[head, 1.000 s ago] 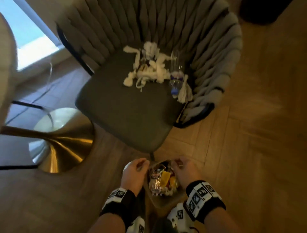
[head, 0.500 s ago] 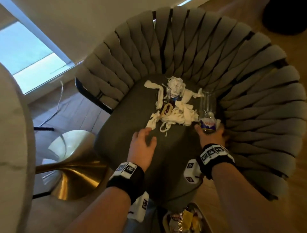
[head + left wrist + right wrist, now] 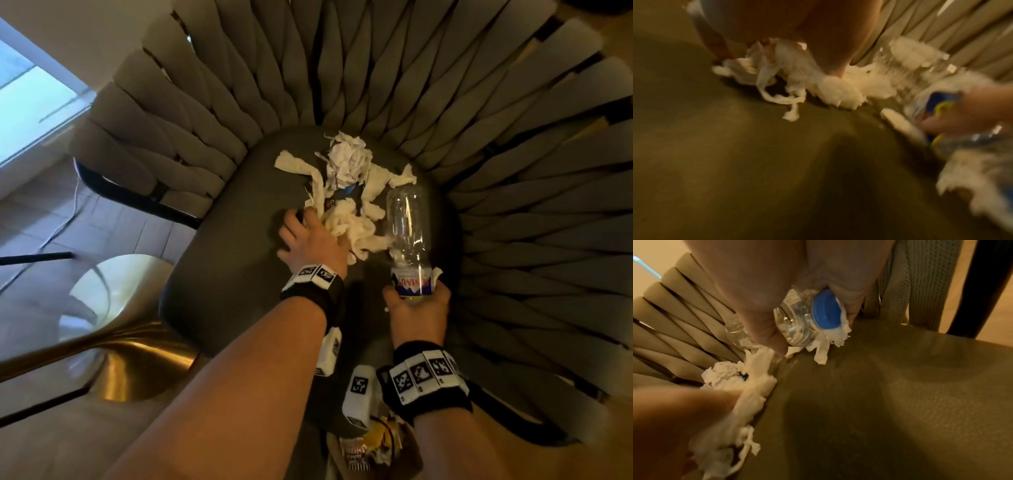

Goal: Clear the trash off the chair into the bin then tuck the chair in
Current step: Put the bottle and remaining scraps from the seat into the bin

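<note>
The grey woven chair's dark seat (image 3: 233, 291) carries a heap of white tissue (image 3: 346, 185) with a small blue scrap in it. My left hand (image 3: 310, 222) lies on the heap's near left edge, its fingers (image 3: 830, 56) dug into the tissue and gathering it. My right hand (image 3: 416, 298) grips a clear plastic bottle (image 3: 407, 219) at its labelled neck end, together with a torn tissue scrap. The bottle's blue cap (image 3: 826, 311) sits against my palm and its base points toward the chair back. The bin (image 3: 330, 452), holding wrappers, shows below the seat's front edge between my forearms.
A brass pedestal table base (image 3: 113, 342) stands close on the left of the chair. A bright window (image 3: 27, 102) and a thin cable (image 3: 61, 222) on the wooden floor lie beyond it. The chair's curved back (image 3: 513, 205) wraps round the far and right sides.
Both hands rose from the bin to the seat. The right hand took hold of the bottle and drew it nearer. The left hand moved forward into the tissue heap.
</note>
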The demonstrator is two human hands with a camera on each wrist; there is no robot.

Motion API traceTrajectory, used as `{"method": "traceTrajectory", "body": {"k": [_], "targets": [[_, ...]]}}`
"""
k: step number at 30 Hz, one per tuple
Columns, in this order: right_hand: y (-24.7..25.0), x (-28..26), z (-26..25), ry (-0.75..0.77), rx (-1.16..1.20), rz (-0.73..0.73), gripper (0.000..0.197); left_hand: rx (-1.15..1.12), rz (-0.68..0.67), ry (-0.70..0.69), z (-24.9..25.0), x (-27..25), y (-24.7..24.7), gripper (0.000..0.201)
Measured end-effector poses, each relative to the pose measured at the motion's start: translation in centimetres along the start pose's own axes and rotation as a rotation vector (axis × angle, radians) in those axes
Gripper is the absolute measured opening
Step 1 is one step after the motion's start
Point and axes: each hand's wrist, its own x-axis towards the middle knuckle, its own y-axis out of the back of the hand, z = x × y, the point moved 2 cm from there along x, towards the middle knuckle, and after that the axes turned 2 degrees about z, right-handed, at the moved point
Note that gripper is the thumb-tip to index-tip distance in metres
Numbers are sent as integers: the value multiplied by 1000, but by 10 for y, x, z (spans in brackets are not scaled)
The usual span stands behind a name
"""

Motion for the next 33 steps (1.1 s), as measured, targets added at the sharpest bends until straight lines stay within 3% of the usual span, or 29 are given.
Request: {"method": "traceTrajectory", "body": {"k": [4,7,9,11,13,18,21,25,27,29,33], "targets": [[3,-6,-5,-5,78,28,86,-53,7,-206,-46,1,16,48],[6,-11,-7,9,110,21,83,-124,-13,-275,-81,-7,35,53],[8,-17,-12,41,131,18,83,-34,7,-332,-97,-13,43,57],[11,-21,-15,75,124,15,83,48,56,-366,-105,-17,46,42],[16,-22,-18,102,111,0,83,19,95,-332,-103,-22,48,31],[33,-25,-23,116,85,-90,81,-96,43,-259,-90,-41,36,49],[43,-39,-21,178,100,-131,69,-283,26,-239,-90,-62,31,30],[68,-70,-8,216,117,-238,52,-530,-59,-182,-95,-103,23,29],[81,-88,6,217,121,-310,50,-748,-162,-115,-99,-133,19,33],[96,-110,28,236,93,-369,49,-809,-178,-89,-105,-168,13,36],[133,-147,89,210,29,-461,50,-817,-142,-86,-122,-242,-13,14]]}}
